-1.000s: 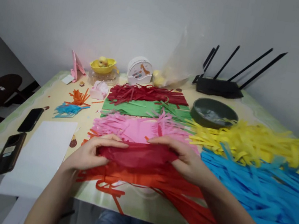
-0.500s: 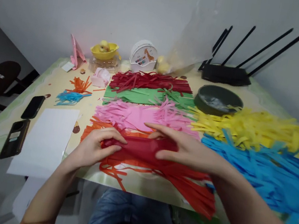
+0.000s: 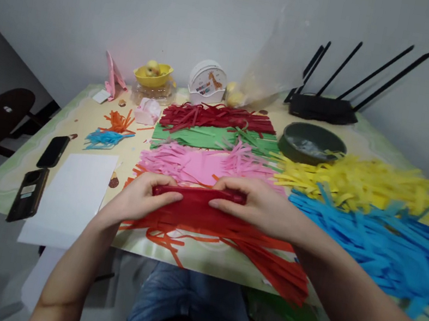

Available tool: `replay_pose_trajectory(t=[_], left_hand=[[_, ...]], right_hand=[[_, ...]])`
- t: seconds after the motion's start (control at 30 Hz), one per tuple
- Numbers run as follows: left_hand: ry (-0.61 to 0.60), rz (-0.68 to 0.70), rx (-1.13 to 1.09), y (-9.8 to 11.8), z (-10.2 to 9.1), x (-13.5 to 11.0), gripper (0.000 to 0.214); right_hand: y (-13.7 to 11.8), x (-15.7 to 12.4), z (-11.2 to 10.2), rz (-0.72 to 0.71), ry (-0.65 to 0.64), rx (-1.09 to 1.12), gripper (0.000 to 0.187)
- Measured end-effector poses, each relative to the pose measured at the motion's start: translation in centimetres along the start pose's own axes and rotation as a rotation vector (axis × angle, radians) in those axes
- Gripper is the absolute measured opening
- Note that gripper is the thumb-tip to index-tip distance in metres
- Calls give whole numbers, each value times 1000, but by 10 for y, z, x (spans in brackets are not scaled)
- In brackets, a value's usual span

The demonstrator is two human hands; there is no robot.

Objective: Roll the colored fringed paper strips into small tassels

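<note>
Between my two hands is a red tissue paper sheet (image 3: 195, 208), its far edge gathered into a narrow roll or fold. My left hand (image 3: 145, 196) pinches its left end, thumb on the near side and fingers behind. On the right end my right hand (image 3: 250, 205) grips the same way. Under the red paper lies orange fringed paper (image 3: 278, 271), its strips spreading toward the table's front edge. Just beyond my hands sits pink fringed paper (image 3: 205, 167). Green fringed paper (image 3: 189, 135) and dark red fringed paper (image 3: 222, 119) lie farther back.
To the right are yellow fringed paper (image 3: 368, 185), blue fringed paper (image 3: 365, 248) and a dark round bowl (image 3: 312, 144). A black router (image 3: 323, 109) stands behind. On the left lie white paper (image 3: 70, 201), two phones (image 3: 28, 194) and small orange and blue strips (image 3: 106, 138).
My right hand has closed from a spread pose onto the red paper's right end and shifted slightly left. The paper's far edge now forms a clearer roll or fold.
</note>
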State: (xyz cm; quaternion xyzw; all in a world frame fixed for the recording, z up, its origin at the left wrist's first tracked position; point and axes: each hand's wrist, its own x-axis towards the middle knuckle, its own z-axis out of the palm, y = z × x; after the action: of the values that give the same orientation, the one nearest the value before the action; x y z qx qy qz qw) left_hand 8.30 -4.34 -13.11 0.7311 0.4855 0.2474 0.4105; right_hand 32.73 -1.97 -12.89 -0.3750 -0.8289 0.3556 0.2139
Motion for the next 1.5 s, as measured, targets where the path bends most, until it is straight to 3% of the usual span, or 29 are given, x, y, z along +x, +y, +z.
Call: replay_pose_trajectory(t=[0.27, 0.53, 0.7, 0.87, 1.2, 1.37, 1.5], left_hand=[[129, -46, -67, 2, 9, -8, 30], [127, -15, 32, 6, 11, -11, 26], [156, -31, 70, 9, 11, -13, 26], [72, -49, -8, 7, 10, -11, 19], [147, -131, -386, 0, 20, -21, 21], [126, 15, -584, -17, 23, -31, 19], [109, 139, -526, -26, 24, -33, 18]], right_hand=[[8, -17, 11, 124, 147, 51, 32], [13, -22, 9, 105, 118, 57, 22], [15, -21, 11, 123, 80, 85, 28], [15, -22, 11, 126, 71, 157, 28], [15, -28, 21, 91, 228, 293, 14], [15, -35, 29, -27, 316, 395, 16], [19, -37, 34, -123, 306, 427, 25]])
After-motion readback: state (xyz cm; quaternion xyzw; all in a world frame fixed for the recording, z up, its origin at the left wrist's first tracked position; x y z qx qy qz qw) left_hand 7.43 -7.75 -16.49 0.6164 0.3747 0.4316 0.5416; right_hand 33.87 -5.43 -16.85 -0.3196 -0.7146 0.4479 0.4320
